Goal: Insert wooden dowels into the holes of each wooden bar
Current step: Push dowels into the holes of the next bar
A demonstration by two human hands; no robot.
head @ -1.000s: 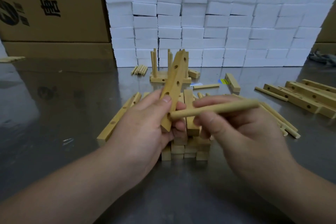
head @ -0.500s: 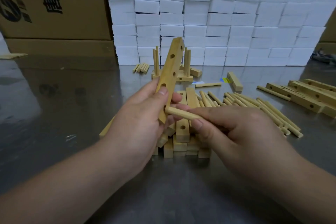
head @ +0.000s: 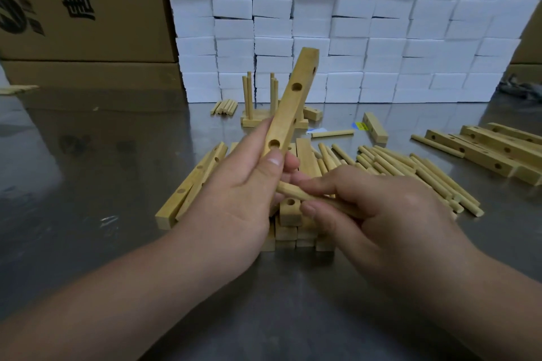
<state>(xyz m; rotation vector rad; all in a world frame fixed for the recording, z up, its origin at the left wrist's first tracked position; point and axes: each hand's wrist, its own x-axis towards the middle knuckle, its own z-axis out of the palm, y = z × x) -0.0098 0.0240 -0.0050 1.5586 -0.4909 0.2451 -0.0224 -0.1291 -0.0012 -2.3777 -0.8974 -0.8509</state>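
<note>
Wooden dowel (head: 296,192), largely exposed a second ago, now shows only a short stretch, pinched by fingers of the right hand (head: 381,214), tip hidden at the low end of the bar (head: 289,114) gripped by the left hand (head: 234,193) above the worktop (head: 88,184); insertion judged underway.

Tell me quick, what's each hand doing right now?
Left hand: grips the wooden bar, tilted up.
Right hand: pinches a dowel, tip near the bar's lower end.

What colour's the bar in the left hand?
The bar is pale yellow-tan wood, with darker round holes along one face. The head view shows it best.
</note>
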